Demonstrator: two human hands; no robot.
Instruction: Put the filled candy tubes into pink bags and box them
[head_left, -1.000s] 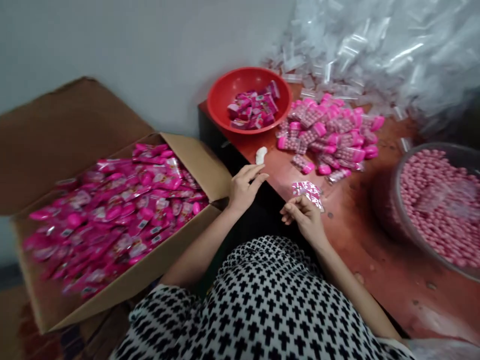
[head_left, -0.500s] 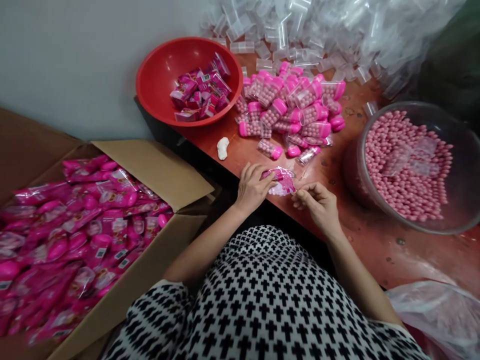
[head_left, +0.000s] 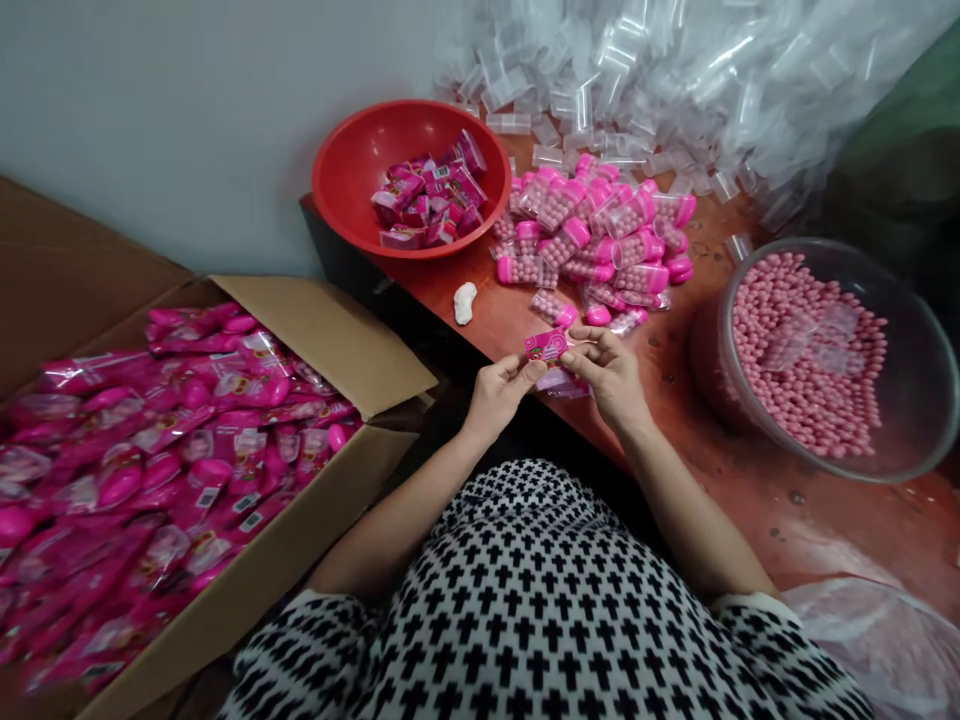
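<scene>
A small pink printed packet (head_left: 546, 346) is held up between my two hands, above the table's near edge. My left hand (head_left: 501, 392) pinches its left side with thumb and fingers. At its right side, the fingers of my right hand (head_left: 609, 372) are closed on it too. Beneath them, more purple-pink wrappers (head_left: 561, 382) lie on the table edge, partly covered by my hands. Just beyond is a heap of clear tubes with pink caps (head_left: 592, 235), filled with pink beads. A white lump (head_left: 465, 303) rests left of the heap.
A red bowl (head_left: 341, 205) with pink packets stands at the table's back left. Clear empty tubes (head_left: 585, 100) pile up behind. A clear tub (head_left: 919, 420) of pink beads is at right. An open carton (head_left: 300, 310) of filled pink packages stands at left, a plastic bag (head_left: 877, 630) lower right.
My right hand has moved left and up to meet the left one. A pink packet is now raised off the wrappers between both hands. The whole view has shifted slightly.
</scene>
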